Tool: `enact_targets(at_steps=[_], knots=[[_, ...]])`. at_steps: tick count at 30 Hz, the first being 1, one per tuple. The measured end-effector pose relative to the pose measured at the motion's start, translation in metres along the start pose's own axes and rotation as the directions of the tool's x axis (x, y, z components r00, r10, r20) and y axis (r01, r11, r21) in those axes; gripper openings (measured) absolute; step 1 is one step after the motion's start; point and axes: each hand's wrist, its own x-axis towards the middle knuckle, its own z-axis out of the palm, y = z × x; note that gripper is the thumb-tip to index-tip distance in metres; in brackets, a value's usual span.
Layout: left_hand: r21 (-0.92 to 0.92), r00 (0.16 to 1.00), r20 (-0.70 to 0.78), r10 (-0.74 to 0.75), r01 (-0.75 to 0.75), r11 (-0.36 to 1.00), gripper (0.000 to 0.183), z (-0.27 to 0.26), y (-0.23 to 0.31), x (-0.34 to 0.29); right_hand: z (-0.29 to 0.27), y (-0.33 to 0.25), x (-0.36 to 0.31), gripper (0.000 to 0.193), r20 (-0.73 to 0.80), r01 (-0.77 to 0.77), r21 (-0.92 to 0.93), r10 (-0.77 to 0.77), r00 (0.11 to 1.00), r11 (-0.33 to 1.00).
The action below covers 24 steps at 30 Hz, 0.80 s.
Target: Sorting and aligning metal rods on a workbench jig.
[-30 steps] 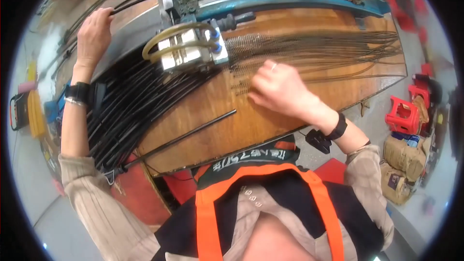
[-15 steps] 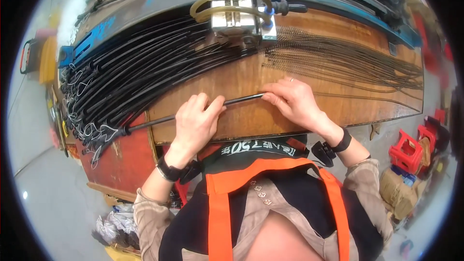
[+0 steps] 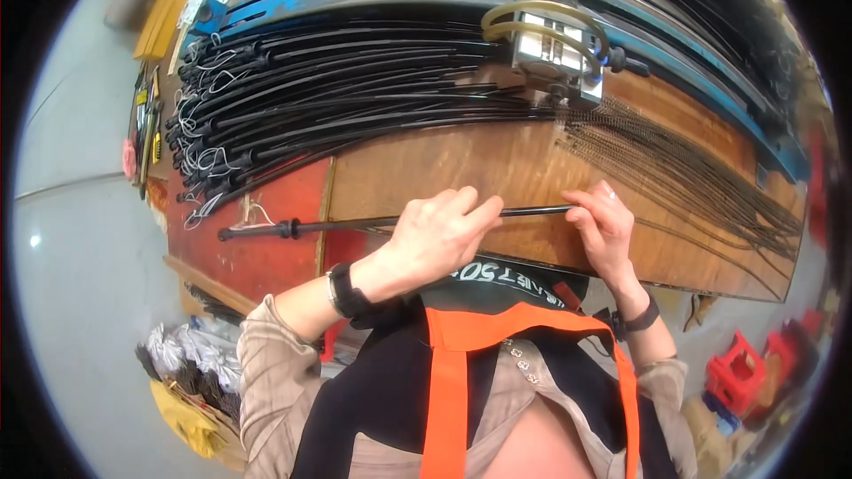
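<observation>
A long, thin black tube point(image 3: 537, 210) runs level across the near part of the wooden table. My left hand point(image 3: 444, 232) is closed round its middle, knuckles up. At the tube's right end, the thumb and forefinger of my right hand point(image 3: 607, 226) pinch it, with the other fingers loosely curled. A thin dark wire point(image 3: 683, 232) stretches to the right from beside that hand; whether it joins the tube is hidden. On the left, the tube's thicker black end fitting point(image 3: 288, 229) carries a white string loop point(image 3: 260, 213) and hangs over or rests on a red board.
Beyond my hands lies a bundle of black tubes point(image 3: 355, 80) with white strings. Thin coiled wires point(image 3: 701, 160) fan out from its right end. Above them stands a metal clamp block point(image 3: 555, 49) on a blue rail point(image 3: 692, 62). The red board point(image 3: 257, 270) adjoins the wooden tabletop point(image 3: 444, 160).
The tube has come toward me, its fitting end now apart from the pile and over the red board. My left hand has turned further over it. The whole view has shifted.
</observation>
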Motion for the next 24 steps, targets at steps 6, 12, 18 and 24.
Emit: enact_targets(at_steps=[6, 12, 18, 24], knots=[[-0.033, 0.999, -0.043, 0.015, -0.016, 0.999, 0.021, 0.019, -0.001, -0.010, -0.006, -0.001, 0.006, 0.033, 0.069, 0.273, -0.186, -0.265, 0.962, 0.944], [-0.064, 0.992, -0.065, 0.104, -0.108, 0.992, 0.018, 0.026, -0.002, 0.000, -0.003, 0.011, -0.005, 0.039, 0.167, 0.232, -0.110, -0.212, 0.963, 0.966], [0.020, 0.991, -0.094, 0.092, -0.091, 0.996, 0.013, 0.014, -0.001, 0.011, 0.001, 0.014, -0.005, 0.042, -0.085, 0.155, 0.025, -0.152, 0.985, 0.988], [-0.028, 0.995, -0.063, 0.076, -0.078, 0.997, 0.014, 0.020, -0.001, 0.005, -0.007, 0.015, -0.006, 0.043, 0.063, 0.225, -0.057, -0.221, 0.973, 0.973]])
